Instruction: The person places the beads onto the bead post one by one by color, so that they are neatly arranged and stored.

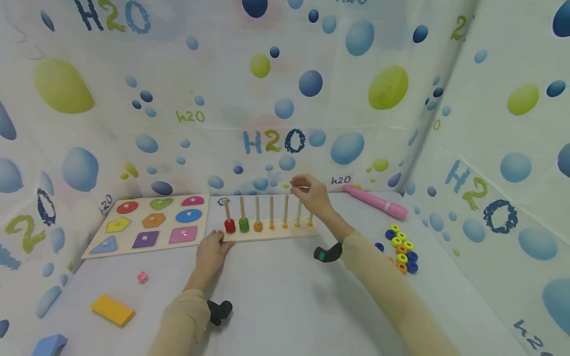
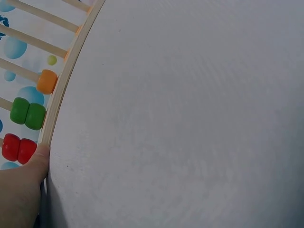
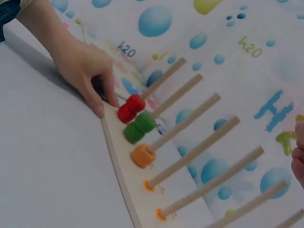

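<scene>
A hand could pass over the table (image 1: 276, 296) between the left sleeve (image 1: 180, 319) and right sleeve (image 1: 385, 277), up to the peg board (image 1: 267, 236). There upright pegs (image 1: 271, 212) bar a low crossing, the left hand (image 1: 211, 253) at one end, the right hand (image 1: 312, 193) by the peg tops.

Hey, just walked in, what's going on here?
A person is working at a wooden peg board. Their left hand grips its left end, while the right hand is raised at the pegs toward the other end; whether it holds anything isn't clear. Two red beads, two green beads and one orange bead are on the first three pegs. More loose beads lie to the right.
</scene>
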### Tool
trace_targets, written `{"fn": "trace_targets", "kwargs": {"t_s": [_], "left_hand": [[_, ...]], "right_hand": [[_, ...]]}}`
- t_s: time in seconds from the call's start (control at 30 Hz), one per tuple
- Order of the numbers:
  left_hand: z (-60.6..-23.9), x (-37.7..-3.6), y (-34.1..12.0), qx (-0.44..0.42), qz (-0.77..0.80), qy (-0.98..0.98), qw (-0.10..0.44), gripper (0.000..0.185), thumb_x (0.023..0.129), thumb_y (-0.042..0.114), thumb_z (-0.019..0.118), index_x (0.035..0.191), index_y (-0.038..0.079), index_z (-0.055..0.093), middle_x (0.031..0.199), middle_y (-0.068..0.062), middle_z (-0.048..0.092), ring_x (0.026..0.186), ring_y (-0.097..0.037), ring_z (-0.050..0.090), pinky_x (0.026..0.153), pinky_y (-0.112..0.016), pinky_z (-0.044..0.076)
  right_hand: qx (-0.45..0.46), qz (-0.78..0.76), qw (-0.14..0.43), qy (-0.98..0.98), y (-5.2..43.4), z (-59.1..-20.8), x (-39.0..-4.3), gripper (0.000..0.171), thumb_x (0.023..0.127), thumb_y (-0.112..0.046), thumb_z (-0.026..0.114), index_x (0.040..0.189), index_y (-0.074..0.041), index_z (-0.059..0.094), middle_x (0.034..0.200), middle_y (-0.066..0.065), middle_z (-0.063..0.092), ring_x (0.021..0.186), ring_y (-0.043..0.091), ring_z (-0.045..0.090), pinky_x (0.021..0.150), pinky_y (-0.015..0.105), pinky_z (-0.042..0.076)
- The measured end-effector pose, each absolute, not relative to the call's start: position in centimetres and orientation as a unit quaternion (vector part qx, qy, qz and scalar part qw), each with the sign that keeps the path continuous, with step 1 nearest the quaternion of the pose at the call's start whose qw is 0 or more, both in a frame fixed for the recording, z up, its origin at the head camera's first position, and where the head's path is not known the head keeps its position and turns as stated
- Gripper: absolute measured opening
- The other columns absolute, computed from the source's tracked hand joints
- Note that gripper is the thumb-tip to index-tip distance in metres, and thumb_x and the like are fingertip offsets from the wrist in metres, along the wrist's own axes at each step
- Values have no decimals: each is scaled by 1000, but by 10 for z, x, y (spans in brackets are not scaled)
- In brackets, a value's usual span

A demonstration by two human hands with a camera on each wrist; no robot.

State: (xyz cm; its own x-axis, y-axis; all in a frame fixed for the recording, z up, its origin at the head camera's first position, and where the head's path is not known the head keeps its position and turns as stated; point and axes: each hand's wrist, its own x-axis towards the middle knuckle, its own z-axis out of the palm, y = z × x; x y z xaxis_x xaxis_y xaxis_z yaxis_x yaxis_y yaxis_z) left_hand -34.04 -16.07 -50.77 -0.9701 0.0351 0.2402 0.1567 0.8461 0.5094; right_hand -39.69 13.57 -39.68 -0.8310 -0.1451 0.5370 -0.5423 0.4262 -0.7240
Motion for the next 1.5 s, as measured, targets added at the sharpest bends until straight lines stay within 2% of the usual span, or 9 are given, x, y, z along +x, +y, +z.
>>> {"fn": "trace_targets", "kwargs": {"t_s": [0.13,0.3,0.6,0.8,0.97,1.13,1.3,1.5], "left_hand": [[-509,-340,-162,-48,-274,-955,104,52,87,25,70,121,-12,56,126,-29,53,124,-44,43,102,-54,35],[-510,-340,-162,-49,-273,-956,97,52,87,25,69,121,-12,55,127,-29,52,124,-45,42,103,-54,35],[-507,-344,-160,-51,-273,-955,109,50,87,24,70,119,-12,57,123,-30,55,121,-46,45,100,-55,37],[-508,-345,-161,-50,-271,-956,106,52,86,25,70,120,-12,56,125,-30,53,123,-46,43,101,-55,36],[-508,-344,-160,-52,-273,-955,103,53,87,25,70,121,-13,56,126,-31,52,124,-46,42,101,-56,36],[-509,-344,-161,-56,-274,-954,104,53,87,26,69,121,-12,56,126,-30,53,123,-46,43,102,-55,36],[-509,-344,-162,-55,-275,-954,105,52,87,26,70,120,-12,57,125,-30,53,123,-46,43,102,-55,36],[-508,-343,-161,-54,-278,-953,105,52,87,24,70,121,-12,56,126,-30,53,125,-45,42,103,-55,34]], "right_hand": [[180,499,224,-818,169,-403,-388,26,87,-7,67,111,2,61,105,11,68,100,21,64,86,28,53],[145,492,238,-825,216,-419,-370,23,86,-5,67,109,-1,62,104,11,68,99,22,64,85,28,54],[102,477,197,-850,296,-448,-327,28,89,-15,67,113,-2,60,109,14,66,101,21,63,84,20,52],[60,427,183,-884,337,-470,-294,24,90,-15,66,112,-5,61,106,9,68,99,20,63,80,10,49],[38,405,167,-898,356,-485,-270,25,90,-15,66,111,-3,61,104,10,68,98,25,63,78,8,48],[61,379,151,-911,363,-494,-254,23,88,-11,68,108,-2,62,100,13,68,91,26,66,75,13,52],[126,317,151,-928,366,-500,-249,23,81,-4,73,103,-3,64,95,7,68,83,20,67,70,20,56],[166,247,152,-942,366,-500,-246,27,79,-2,74,104,-3,65,95,3,67,80,13,62,69,22,56]]}}
